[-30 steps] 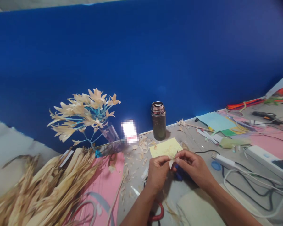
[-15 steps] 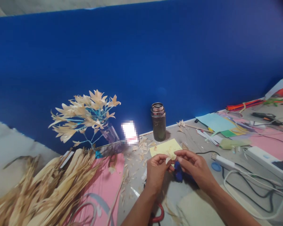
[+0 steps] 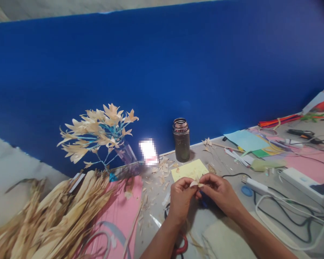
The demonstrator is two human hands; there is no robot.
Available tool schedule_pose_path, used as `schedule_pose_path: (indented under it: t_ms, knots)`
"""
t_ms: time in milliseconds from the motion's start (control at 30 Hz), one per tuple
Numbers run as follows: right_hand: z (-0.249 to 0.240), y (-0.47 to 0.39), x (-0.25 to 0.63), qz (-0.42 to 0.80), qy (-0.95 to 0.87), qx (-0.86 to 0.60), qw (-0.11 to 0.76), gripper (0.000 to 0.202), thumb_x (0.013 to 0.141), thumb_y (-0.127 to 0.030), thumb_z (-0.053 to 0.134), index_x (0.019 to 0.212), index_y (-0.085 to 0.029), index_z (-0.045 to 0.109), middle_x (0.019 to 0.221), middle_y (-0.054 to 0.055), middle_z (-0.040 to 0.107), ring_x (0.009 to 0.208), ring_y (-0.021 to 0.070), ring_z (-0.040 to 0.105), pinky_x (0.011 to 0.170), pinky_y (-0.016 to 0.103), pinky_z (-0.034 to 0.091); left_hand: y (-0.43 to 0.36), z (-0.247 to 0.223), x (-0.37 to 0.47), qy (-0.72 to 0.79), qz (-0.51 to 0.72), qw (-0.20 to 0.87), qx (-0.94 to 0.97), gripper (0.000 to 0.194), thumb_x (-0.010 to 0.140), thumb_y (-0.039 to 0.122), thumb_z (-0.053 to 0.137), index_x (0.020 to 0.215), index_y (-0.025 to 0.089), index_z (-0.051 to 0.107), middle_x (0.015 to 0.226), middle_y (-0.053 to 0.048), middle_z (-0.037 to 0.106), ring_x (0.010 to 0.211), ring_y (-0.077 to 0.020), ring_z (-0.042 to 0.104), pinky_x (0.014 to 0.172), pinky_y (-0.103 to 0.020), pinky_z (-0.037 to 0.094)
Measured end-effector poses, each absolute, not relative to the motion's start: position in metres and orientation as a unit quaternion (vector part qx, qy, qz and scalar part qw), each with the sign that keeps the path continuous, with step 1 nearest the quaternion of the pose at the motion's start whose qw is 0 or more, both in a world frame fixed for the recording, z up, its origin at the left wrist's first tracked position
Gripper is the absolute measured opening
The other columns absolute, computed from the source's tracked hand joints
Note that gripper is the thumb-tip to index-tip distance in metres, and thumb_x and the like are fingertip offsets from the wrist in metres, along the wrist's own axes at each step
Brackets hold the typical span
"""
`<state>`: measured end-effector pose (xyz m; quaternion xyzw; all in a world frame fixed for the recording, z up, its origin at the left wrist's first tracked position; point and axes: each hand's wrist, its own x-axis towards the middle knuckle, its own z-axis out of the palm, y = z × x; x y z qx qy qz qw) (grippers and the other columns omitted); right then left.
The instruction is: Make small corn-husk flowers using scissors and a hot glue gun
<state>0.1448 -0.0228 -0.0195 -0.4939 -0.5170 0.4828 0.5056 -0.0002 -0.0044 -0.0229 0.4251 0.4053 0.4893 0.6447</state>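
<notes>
My left hand (image 3: 180,198) pinches one side of a small pale husk flower (image 3: 196,182). Fingertips of my right hand (image 3: 220,192) close on its other side, the two hands nearly touching. Under the fingers a dark blue object (image 3: 203,201) shows only in part. Just beyond the hands lies a yellow paper (image 3: 187,170) with small scraps on it. Scissors with a red handle (image 3: 182,244) are partly covered by my left forearm.
A dark open bottle (image 3: 181,142) stands by the blue wall. Pale flowers (image 3: 97,133) in a clear vase, dried husks (image 3: 56,212) and pink paper (image 3: 124,208) are at left. At right lie a white power strip (image 3: 302,185), cables and coloured papers.
My hands have come slightly closer together and turned. The pale flower has tilted and spread between the fingertips, and the dark blue object is now more hidden.
</notes>
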Motion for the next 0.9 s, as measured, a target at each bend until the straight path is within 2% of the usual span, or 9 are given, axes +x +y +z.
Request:
schedule_pose_path:
  t_ms: [233, 433, 700, 900]
  knots:
    - [-0.014, -0.023, 0.145, 0.496, -0.503, -0.478, 0.522, 0.025, 0.079, -0.042, 0.072, 0.078, -0.019, 0.063, 0.061, 0.001, 0.071, 0.057, 0.0176, 0.065, 0.057, 0.028, 0.05, -0.007, -0.018, 0.0, 0.392, 0.475, 0.649, 0.447, 0.014, 0.07, 0.026, 0.077, 0.071, 0.013, 0.071, 0.056, -0.003, 0.067, 0.054, -0.0128, 0.058, 0.058, -0.024, 0.044]
    - [-0.019, -0.025, 0.145, 0.493, -0.508, -0.479, 0.518, 0.021, 0.082, -0.04, 0.068, 0.083, -0.02, 0.06, 0.066, 0.001, 0.071, 0.062, 0.0186, 0.066, 0.06, 0.029, 0.049, -0.005, -0.022, 0.001, 0.409, 0.492, 0.641, 0.425, 0.014, 0.072, 0.026, 0.075, 0.073, 0.012, 0.072, 0.055, -0.003, 0.067, 0.053, -0.0121, 0.057, 0.059, -0.024, 0.045]
    - [-0.026, -0.027, 0.146, 0.377, -0.555, -0.529, 0.52, 0.014, 0.083, -0.029, 0.062, 0.094, -0.021, 0.059, 0.07, -0.003, 0.059, 0.058, 0.0144, 0.054, 0.054, 0.025, 0.043, -0.004, -0.023, 0.0, 0.411, 0.505, 0.642, 0.404, 0.013, 0.07, 0.024, 0.076, 0.072, 0.012, 0.07, 0.053, -0.002, 0.065, 0.051, -0.0112, 0.057, 0.057, -0.022, 0.044]
    - [-0.023, -0.026, 0.15, 0.228, -0.666, -0.478, 0.526, 0.008, 0.087, -0.019, 0.058, 0.09, -0.022, 0.066, 0.092, 0.004, 0.062, 0.07, 0.016, 0.057, 0.064, 0.028, 0.045, -0.002, -0.029, 0.0, 0.39, 0.492, 0.676, 0.386, 0.012, 0.068, 0.021, 0.077, 0.071, 0.011, 0.07, 0.057, -0.003, 0.067, 0.05, -0.01, 0.056, 0.054, -0.021, 0.044]
